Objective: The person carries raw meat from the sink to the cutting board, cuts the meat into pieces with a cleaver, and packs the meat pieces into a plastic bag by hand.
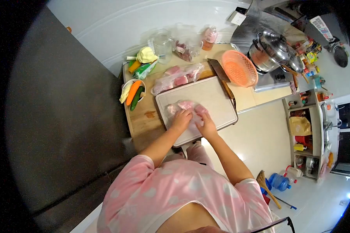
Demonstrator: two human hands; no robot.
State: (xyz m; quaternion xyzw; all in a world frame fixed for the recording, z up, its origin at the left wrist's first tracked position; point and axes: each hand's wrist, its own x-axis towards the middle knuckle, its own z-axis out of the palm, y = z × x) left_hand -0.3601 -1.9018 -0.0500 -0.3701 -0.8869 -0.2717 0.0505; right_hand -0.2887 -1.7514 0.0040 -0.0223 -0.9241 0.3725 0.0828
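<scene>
A thin clear plastic bag with pink raw meat [186,105] lies on the white cutting board [217,93]. My left hand [182,119] is on the bag's near left side, its fingers bent against the plastic. At the bag's right side, my right hand [207,125] has its fingers closed on the plastic and touches the meat. Beyond the board lies another clear bag with meat [181,79]. A cleaver [219,72] rests along the board's far right corner, its wooden handle over the edge.
Left of the board is a bowl of vegetables [133,93], with a green packet [145,70] behind it. A pink basket [240,69] stands right of the cleaver, beside a steel pot [270,50] on the stove. A bottle [209,38] stands near the wall.
</scene>
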